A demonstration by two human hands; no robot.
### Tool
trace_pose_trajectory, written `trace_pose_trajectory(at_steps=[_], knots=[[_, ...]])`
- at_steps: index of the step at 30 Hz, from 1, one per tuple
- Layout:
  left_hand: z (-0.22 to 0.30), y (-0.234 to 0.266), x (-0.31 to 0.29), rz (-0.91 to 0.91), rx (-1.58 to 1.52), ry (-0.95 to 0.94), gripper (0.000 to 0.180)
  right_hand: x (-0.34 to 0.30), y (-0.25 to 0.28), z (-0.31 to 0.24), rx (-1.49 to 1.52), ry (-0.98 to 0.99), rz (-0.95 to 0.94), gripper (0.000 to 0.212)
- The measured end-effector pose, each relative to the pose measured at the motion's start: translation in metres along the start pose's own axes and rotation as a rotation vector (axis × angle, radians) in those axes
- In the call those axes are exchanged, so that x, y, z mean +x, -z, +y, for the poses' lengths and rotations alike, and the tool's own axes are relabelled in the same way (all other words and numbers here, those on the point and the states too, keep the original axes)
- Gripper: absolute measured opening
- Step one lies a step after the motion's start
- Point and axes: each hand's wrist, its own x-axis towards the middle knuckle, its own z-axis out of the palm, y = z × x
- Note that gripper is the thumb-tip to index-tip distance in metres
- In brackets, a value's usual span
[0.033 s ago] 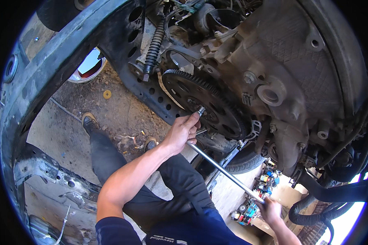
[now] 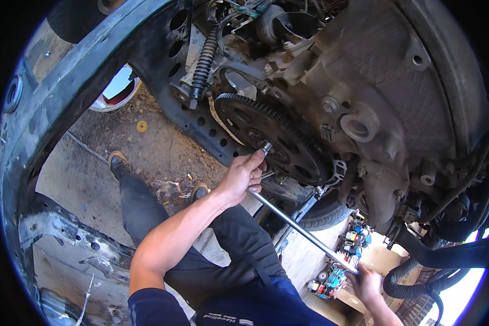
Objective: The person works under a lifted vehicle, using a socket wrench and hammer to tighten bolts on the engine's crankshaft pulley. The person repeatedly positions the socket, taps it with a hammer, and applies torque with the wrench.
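Observation:
A long bright steel socket wrench (image 2: pixel 304 231) slants from the engine down toward the lower right. My left hand (image 2: pixel 243 176) is closed round its head end, thumb laid along the shiny socket (image 2: pixel 267 147). That socket sits at the bolts in the middle of the dark toothed flywheel (image 2: pixel 244 117); its exact seating on a bolt is hidden. At the far end of the handle, my right hand (image 2: pixel 367 281) has its fingers curled against the tip.
The dirty engine block (image 2: pixel 375 70) fills the upper right. A curved vehicle frame rail (image 2: pixel 81 81) runs along the left. Below the engine are a tyre (image 2: pixel 326 217) and a ribbed black hose (image 2: pixel 399 288). A yellow ring (image 2: pixel 142 126) lies on the ground.
My right hand and the wrench's handle end have shifted slightly to the right. My left hand stays at the socket.

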Motion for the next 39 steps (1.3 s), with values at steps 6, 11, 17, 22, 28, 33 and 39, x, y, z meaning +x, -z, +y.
trace_pose_trajectory(at_steps=[6,11,17,22,28,33,39], knots=[[0.003,0.005,0.006,-0.124,-0.3,0.193,0.04,-0.053,0.138,-0.1,-0.32,0.047,0.159,0.023],[0.005,0.011,0.015,-0.207,-0.428,0.254,0.039,-0.069,0.176,-0.115,-0.359,0.024,0.066,0.023],[0.005,0.005,0.012,-0.119,-0.34,0.236,0.039,-0.056,0.167,-0.07,-0.174,-0.076,-0.003,0.016],[0.01,-0.002,0.009,-0.013,-0.273,0.248,0.033,-0.056,0.174,-0.066,-0.269,0.008,-0.184,0.01],[0.014,-0.005,0.008,0.023,-0.201,0.257,0.036,-0.053,0.165,-0.052,-0.505,0.107,-0.381,0.019],[0.016,-0.007,0.009,0.057,-0.163,0.249,0.038,-0.053,0.149,-0.045,-0.433,-0.028,-0.393,0.017],[0.016,-0.009,0.007,0.065,-0.143,0.227,0.039,-0.043,0.12,-0.021,-0.163,0.074,0.02,0.014]])
